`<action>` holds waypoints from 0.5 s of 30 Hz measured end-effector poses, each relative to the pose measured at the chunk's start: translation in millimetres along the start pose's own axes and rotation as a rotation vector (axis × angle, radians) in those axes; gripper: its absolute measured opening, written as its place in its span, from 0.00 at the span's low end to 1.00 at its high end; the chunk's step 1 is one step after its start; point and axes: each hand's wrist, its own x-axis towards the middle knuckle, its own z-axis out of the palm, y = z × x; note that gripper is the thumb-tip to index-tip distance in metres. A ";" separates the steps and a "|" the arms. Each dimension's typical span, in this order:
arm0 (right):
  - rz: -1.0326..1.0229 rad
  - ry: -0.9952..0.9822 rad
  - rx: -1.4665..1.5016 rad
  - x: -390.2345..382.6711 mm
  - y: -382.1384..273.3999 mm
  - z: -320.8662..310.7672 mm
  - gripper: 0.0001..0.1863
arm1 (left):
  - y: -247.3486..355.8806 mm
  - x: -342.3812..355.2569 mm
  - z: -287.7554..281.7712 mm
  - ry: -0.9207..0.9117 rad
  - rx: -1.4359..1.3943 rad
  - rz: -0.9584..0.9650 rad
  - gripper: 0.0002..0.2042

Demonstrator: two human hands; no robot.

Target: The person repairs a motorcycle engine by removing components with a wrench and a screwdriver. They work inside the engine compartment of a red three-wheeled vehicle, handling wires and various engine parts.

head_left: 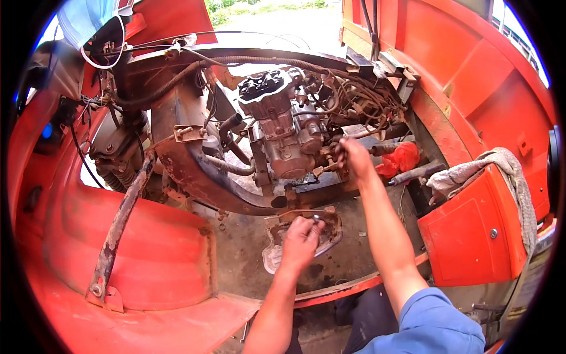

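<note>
My left hand (299, 241) is closed in a pinch above a shallow metal cover (273, 259) on the floor panel. A small dark metal piece (318, 218) shows at its fingertips; its exact kind is too small to tell. To the right, my right hand (355, 158) reaches to the lower right side of a grey engine (284, 138), its fingers curled closed near the shafts and pipes there. Whatever those fingers grip is hidden. The engine's top is uncovered, showing dark openings inside a pale rim.
The engine sits in a dark metal frame (221, 187) crossed by a ribbed hose (253, 60). Wires (368, 106) tangle at its right. Red plastic (403, 159) lies beside a dark tube. A grey rag (512, 177) drapes over a red box (471, 231). A rusty strut (121, 230) slants at left.
</note>
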 end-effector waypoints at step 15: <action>-0.268 0.246 -0.675 -88.5 -19.3 3.4 0.13 | -3.9 1.0 12.2 0.036 -0.284 -0.245 0.13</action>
